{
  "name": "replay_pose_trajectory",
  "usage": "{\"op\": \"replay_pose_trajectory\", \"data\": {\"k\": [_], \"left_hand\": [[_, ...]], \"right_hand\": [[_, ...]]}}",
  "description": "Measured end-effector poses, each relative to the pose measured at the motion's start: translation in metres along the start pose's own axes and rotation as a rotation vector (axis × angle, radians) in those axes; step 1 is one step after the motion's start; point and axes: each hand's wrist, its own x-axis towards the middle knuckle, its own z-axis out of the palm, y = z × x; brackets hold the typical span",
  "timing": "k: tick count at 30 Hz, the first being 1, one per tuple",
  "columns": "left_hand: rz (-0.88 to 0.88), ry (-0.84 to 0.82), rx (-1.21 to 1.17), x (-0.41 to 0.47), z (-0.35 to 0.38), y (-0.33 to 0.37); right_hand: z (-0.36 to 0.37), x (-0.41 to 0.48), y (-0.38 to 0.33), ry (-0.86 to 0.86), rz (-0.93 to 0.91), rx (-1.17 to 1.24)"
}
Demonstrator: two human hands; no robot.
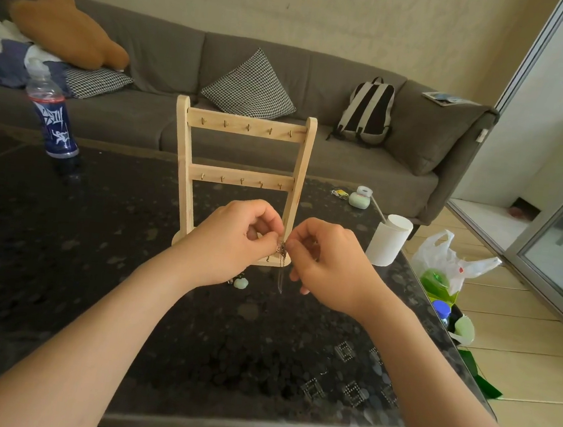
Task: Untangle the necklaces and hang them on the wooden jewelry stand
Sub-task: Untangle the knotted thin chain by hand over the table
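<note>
Over the near part of the dark patterned desk (226, 345), both my forearms reach fwd & meet in the middle. My left hand (236, 240) is curled, thumb & forefinger pinching the knot of necklaces (282, 249). My right hand (323, 262) is curled much the same, pinching that knot from the other side, w/ its lower fingers sticking out loosely. The hands nearly touch, w/ the knot btwn the fingertips, held up off the desk.

A thin chain (281, 275) hangs straight down from the knot; can't tell if its end reaches the desk. A pale green pendant (241, 282) shows just under my left hand, low by the desk surface.

Right behind my hands the wooden stand (239, 175) is upright on the desk, w/ two cross rails in view, each w/ a row of small brass hooks (248, 126). Its base is partly hidden by my hands.

Right of the stand, a white cup (389, 241) sits near the desk edge, & further back a small green case (359, 198). Far left on the desk is a plastic bottle (52, 115) w/ a blue label.

Beyond the desk, a grey sofa (151, 49) carries a checked cushion (251, 84) & a backpack (367, 113). A white plastic bag (447, 260) sits on the floor at right.
</note>
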Motion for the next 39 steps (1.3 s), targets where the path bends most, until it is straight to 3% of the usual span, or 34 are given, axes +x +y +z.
{"op": "replay_pose_trajectory", "data": {"k": [12,25,32,39], "left_hand": [[-0.232,-0.181,-0.256,0.0,-0.003,0.004],[-0.119,0.017,-0.095,0.001,-0.004,-0.006],[-0.011,0.105,0.235,-0.001,0.001,-0.003],[0.006,0.142,0.245,-0.002,0.01,0.004]], "right_hand": [[0.004,0.004,0.004,0.006,-0.031,-0.082],[0.002,0.002,0.001,-0.027,0.038,-0.008],[-0.004,-0.001,-0.006,-0.049,0.163,0.182],[-0.004,0.0,-0.005,0.028,0.175,0.166]]}}
